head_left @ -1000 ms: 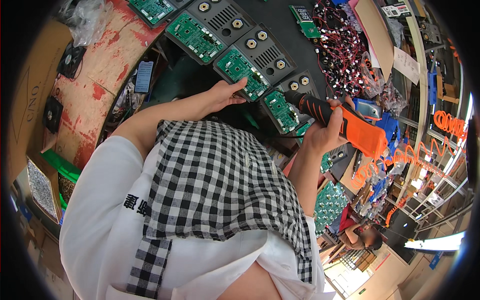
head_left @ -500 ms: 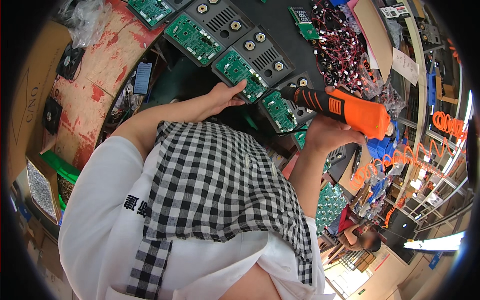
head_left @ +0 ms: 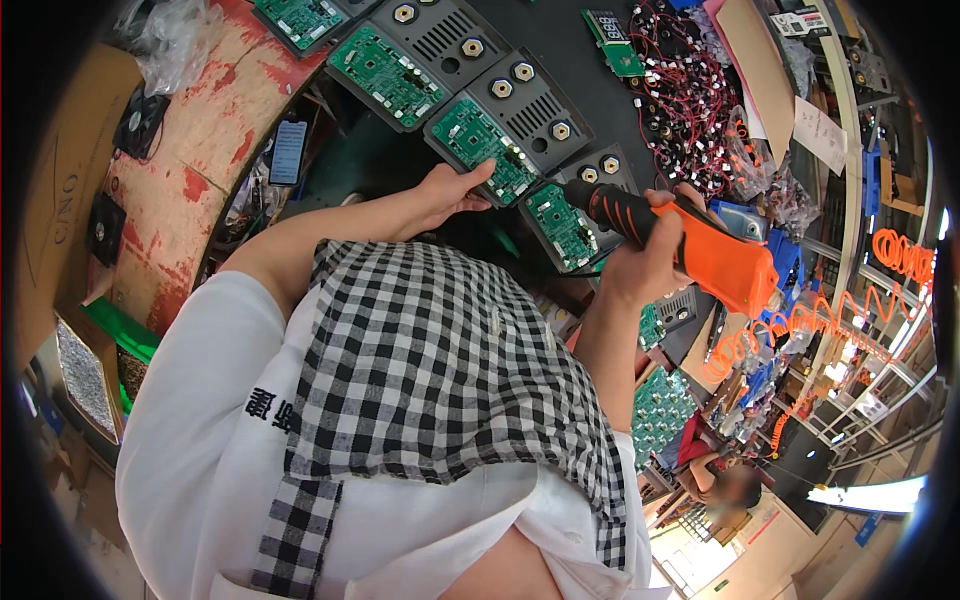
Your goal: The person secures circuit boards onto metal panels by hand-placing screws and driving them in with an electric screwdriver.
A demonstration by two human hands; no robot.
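Observation:
My left hand [head_left: 455, 193] is closed on the near edge of a green circuit board [head_left: 480, 150], thumb on top and the other fingers mostly hidden below. That board is attached to a dark grey metal panel [head_left: 535, 118] with slots and brass nuts. In my right hand [head_left: 643, 262] I grip an orange and black cordless screwdriver [head_left: 728, 265]. Its black nose points left, close to the right end of the held board and over the neighbouring circuit board [head_left: 560, 228]. I cannot tell whether the tip touches anything.
More panels with boards, such as this circuit board [head_left: 385, 77], stand in a row along the dark bench. A heap of red and black wired parts [head_left: 680, 110] lies at the far right, beside a small display board [head_left: 612, 42]. A phone [head_left: 287, 153] rests left. Orange coiled hoses [head_left: 780, 325] hang right.
The screwdriver has tilted, its orange rear end dropping toward me. My right hand has shifted its grip on the body. My left hand has stayed on the board.

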